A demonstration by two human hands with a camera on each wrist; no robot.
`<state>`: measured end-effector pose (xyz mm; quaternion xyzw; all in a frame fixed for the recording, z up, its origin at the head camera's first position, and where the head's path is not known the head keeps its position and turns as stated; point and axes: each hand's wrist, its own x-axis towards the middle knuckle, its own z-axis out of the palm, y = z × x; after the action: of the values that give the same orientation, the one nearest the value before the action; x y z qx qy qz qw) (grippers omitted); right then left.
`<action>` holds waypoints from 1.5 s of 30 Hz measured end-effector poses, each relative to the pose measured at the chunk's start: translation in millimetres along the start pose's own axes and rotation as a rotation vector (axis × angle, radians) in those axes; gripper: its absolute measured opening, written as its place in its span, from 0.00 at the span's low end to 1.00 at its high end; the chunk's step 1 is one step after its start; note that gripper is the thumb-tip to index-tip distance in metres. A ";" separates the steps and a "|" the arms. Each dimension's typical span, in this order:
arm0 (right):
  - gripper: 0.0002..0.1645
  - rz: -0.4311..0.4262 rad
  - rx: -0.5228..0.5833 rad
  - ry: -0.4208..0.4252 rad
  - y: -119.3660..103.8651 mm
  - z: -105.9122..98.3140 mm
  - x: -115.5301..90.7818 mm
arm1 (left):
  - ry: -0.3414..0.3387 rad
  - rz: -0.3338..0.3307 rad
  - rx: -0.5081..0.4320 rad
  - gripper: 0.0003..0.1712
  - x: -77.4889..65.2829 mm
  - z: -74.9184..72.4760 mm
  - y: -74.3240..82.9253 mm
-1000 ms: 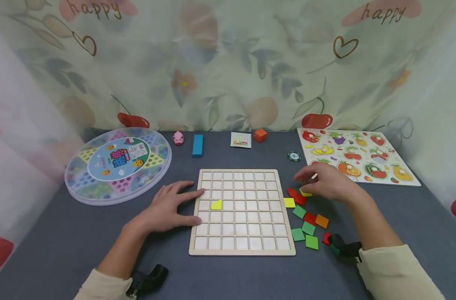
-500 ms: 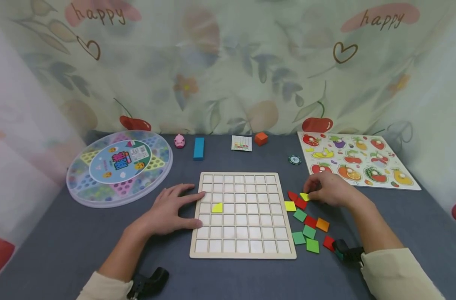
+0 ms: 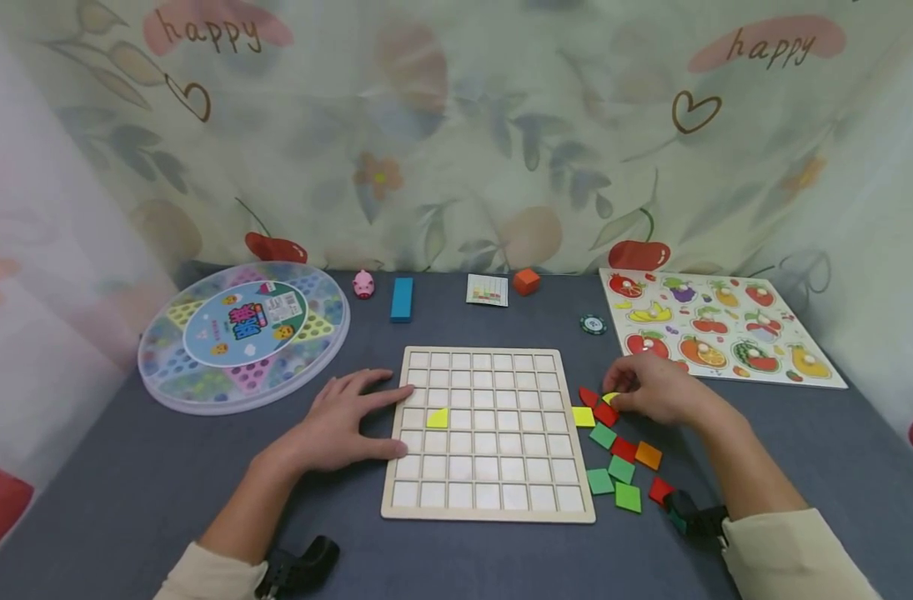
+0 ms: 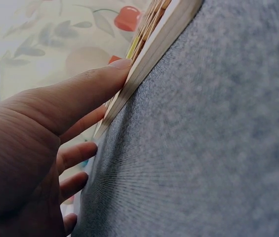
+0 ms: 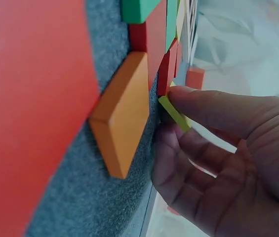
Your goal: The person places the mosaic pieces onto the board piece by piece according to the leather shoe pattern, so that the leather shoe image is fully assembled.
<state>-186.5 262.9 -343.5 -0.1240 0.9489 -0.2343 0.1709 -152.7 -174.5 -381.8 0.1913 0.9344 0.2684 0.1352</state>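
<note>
A wooden grid board (image 3: pixel 488 516) lies in the middle of the table, with a yellow rounded tile (image 3: pixel 437 418) in one of its cells. My left hand (image 3: pixel 328 425) rests at the board's left edge, thumb and index fingertip touching the frame; in the left wrist view the thumb (image 4: pixel 87 89) lies against the wooden rim. Right of the board, my right hand (image 3: pixel 654 387) pinches another yellow tile (image 5: pixel 175 112) between thumb and fingers, one end tilted up off the table. Red tiles (image 3: pixel 606 413) lie close by, partly under the fingers.
Several loose tiles, among them an orange tile (image 3: pixel 648 455) and a green tile (image 3: pixel 628 497), lie near the right forearm. Behind stand a round game box (image 3: pixel 156 367), pink pig (image 3: pixel 363 284), blue block (image 3: pixel 401 300), orange cube (image 3: pixel 526 282), chip (image 3: pixel 593 324) and fruit board (image 3: pixel 734 333).
My right hand moved slightly right and down to the yellow tile, and its fingers closed round it. The left hand stays on the board's edge. The head view shifted a little.
</note>
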 end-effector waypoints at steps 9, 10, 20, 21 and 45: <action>0.13 -0.033 0.077 0.031 -11.6 -7.6 -2.4 | 0.011 0.033 0.000 0.46 -1.8 -2.3 1.8; 0.12 -0.046 0.087 0.042 -15.1 -7.8 -2.4 | 0.012 0.035 -0.002 0.46 -2.0 -2.5 1.9; 0.11 -0.116 0.233 0.027 -67.0 5.2 7.9 | 0.003 0.043 -0.012 0.46 -0.8 -4.5 0.9; 0.11 -0.120 0.246 0.014 -71.7 8.3 11.0 | 0.003 0.043 -0.015 0.46 -0.6 -4.6 0.8; 0.11 -0.154 0.147 -0.150 -133.3 54.2 47.3 | 0.001 0.025 -0.011 0.46 -0.7 -2.3 0.9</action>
<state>-188.1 111.6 -336.2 -0.2011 0.9013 -0.3058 0.2317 -152.6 -175.1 -379.3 0.2021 0.9305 0.2755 0.1322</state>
